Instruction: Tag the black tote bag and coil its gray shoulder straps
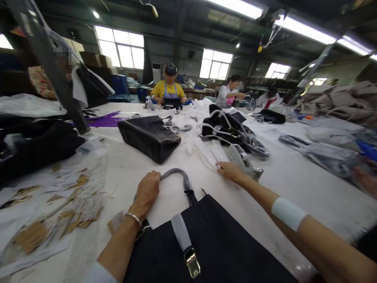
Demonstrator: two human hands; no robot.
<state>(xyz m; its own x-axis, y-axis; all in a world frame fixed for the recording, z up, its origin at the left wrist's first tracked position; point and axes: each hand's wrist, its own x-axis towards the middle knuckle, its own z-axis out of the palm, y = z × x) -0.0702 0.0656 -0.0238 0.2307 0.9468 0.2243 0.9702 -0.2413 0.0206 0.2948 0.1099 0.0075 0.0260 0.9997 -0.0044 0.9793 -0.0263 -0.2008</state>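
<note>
A black handbag (218, 239) lies closest to me, with a gold buckle (193, 264) on a strap partly covered in pale wrapping. Its handle (179, 173) is wrapped in clear plastic and arches up over the table. My left hand (148, 193) is closed around the left part of that handle. Farther right, my right hand (231, 171) pinches the end of a thin white strip (219, 151) from a fanned-out bunch. Beside those fingers sits a grey device (243, 159) that looks like a tape dispenser.
Another black bag (149, 137) lies ahead, with several wrapped-handle bags (228, 125) behind the strips. Cardboard tags (32, 237) and black material (38, 145) cover the left side. A metal post (63, 86) rises there. Co-workers (168, 90) sit beyond; another person's hand (365, 177) is at right.
</note>
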